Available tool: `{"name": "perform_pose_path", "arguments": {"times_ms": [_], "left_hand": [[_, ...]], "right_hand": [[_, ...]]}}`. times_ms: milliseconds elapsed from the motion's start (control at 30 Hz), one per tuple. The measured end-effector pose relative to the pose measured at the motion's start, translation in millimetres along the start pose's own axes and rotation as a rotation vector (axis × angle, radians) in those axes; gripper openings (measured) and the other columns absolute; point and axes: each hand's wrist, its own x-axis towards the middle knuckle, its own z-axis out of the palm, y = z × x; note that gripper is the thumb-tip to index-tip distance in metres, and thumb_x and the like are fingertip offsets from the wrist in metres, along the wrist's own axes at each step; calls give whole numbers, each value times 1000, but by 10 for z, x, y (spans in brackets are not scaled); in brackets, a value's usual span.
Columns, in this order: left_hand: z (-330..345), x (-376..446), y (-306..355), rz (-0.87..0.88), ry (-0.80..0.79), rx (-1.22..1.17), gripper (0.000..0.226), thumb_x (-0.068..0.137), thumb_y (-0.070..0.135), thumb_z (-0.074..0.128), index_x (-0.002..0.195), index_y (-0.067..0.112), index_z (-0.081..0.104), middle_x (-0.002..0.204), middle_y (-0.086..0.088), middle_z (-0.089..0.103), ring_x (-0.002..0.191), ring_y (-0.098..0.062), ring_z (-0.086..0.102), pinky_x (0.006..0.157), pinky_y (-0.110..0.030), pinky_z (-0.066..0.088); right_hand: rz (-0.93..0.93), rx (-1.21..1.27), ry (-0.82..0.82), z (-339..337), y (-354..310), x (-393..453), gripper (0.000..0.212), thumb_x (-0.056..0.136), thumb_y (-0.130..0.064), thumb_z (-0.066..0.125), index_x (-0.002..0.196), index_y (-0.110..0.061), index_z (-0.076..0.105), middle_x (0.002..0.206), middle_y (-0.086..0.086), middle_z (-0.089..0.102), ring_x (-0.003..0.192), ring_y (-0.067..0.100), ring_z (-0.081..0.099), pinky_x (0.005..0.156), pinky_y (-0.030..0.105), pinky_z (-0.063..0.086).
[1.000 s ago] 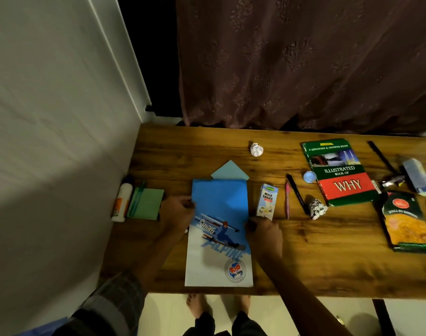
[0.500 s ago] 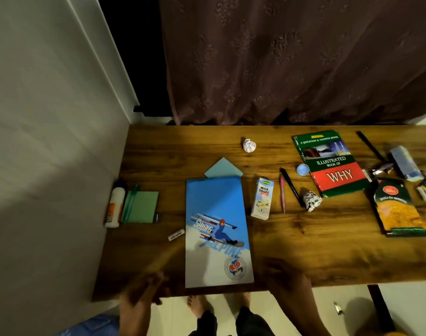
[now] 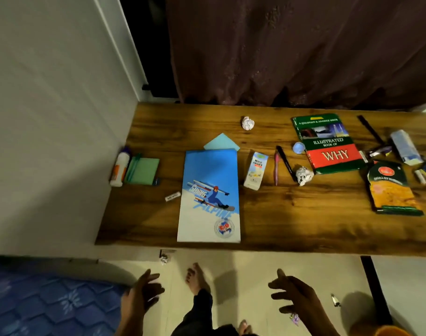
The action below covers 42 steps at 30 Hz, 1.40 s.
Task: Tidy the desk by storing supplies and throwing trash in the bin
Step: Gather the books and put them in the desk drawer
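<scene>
I see both hands low in the view, in front of the counter (image 3: 280,214) edge and above the floor. The left hand (image 3: 141,294) has its fingers spread and loose, and its grip holds nothing. The right hand (image 3: 296,297) is also spread, fingers apart, with nothing in its grip. Neither hand touches the counter.

On the counter, a blue notebook (image 3: 210,195) with a skier picture lies near the front edge, and a light blue paper (image 3: 221,142) shows from under its far end. A small white eraser (image 3: 172,196) lies just left of the notebook. Further left, near the wall, a glue bottle (image 3: 120,166) lies beside a green sticky pad (image 3: 144,170). Right of the notebook lies a milkshake carton (image 3: 255,170), then a pink pen (image 3: 276,168) and a black marker (image 3: 286,163) next to each other. One crumpled paper ball (image 3: 248,122) is toward the back, and a second crumpled ball (image 3: 303,175) lies just beside the marker tip. A green book (image 3: 328,144) lies to the right, and a snack packet (image 3: 391,190) is near the right side. I cannot tell what the small things at the far right are.
</scene>
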Motion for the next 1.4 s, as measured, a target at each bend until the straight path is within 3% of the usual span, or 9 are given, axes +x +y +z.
{"name": "perform_pose_path", "arguments": {"times_ms": [100, 167, 233, 467, 667, 800, 1033, 1233, 1400], "left_hand": [[277, -414, -124, -42, -57, -283, 44, 104, 47, 43, 110, 11, 68, 117, -19, 67, 99, -31, 65, 95, -41, 45], [370, -618, -282, -107, -105, -512, 58, 97, 60, 46, 120, 11, 67, 125, -16, 66, 113, -30, 61, 110, -39, 38], [445, -721, -535, -89, -151, -578, 71, 90, 69, 50, 128, 11, 67, 128, -16, 68, 122, -31, 60, 108, -41, 40], [749, -1058, -873, -71, -199, -502, 83, 85, 78, 50, 124, 8, 70, 123, -19, 73, 123, -37, 62, 111, -46, 38], [650, -837, -831, -108, -229, -723, 82, 85, 71, 58, 132, 4, 63, 123, -23, 70, 121, -41, 62, 109, -46, 44], [672, -442, -708, -116, -274, -742, 82, 85, 68, 61, 135, 3, 59, 126, -26, 67, 121, -43, 62, 106, -49, 47], [934, 301, -433, -75, -326, -761, 104, 77, 83, 52, 154, 14, 39, 158, -21, 40, 147, -38, 37, 122, -54, 27], [979, 735, -327, 23, -415, -741, 139, 44, 96, 69, 158, 26, 33, 161, -12, 40, 147, -39, 38, 116, -71, 23], [998, 806, -334, 104, -453, -731, 134, 50, 94, 68, 158, 24, 30, 157, -14, 44, 139, -43, 48, 111, -72, 32]], "right_hand": [[159, 331, -227, -52, 164, 57, 83, 78, -83, 47, 94, -3, 65, 115, 18, 74, 112, 35, 68, 88, 45, 49], [171, 493, -290, -87, 291, 30, 76, 87, -76, 42, 94, -4, 64, 123, 24, 68, 116, 38, 64, 90, 47, 45], [163, 546, -329, -94, 433, -9, 75, 89, -76, 41, 95, -5, 65, 124, 24, 67, 113, 37, 63, 90, 47, 44], [203, 451, -339, 125, 744, -57, 84, 80, -77, 48, 116, -3, 64, 124, 20, 69, 121, 39, 61, 86, 45, 45], [204, 860, -198, 284, 983, 77, 89, 78, -76, 60, 126, -1, 62, 127, 21, 67, 123, 40, 61, 110, 51, 40], [145, 1042, -150, 555, 1022, 477, 88, 81, -73, 61, 134, -3, 58, 128, 24, 66, 123, 43, 60, 110, 55, 42], [24, 1369, -141, 935, 831, 1365, 113, 63, -79, 70, 150, -14, 41, 150, 30, 40, 137, 52, 40, 109, 67, 36], [-96, 1433, -144, 1106, 693, 1752, 114, 58, -82, 72, 144, -13, 46, 141, 27, 51, 125, 50, 54, 105, 68, 40], [-168, 1408, -160, 1127, 695, 1842, 109, 59, -81, 75, 141, -14, 48, 137, 23, 56, 125, 43, 58, 99, 72, 43]]}}
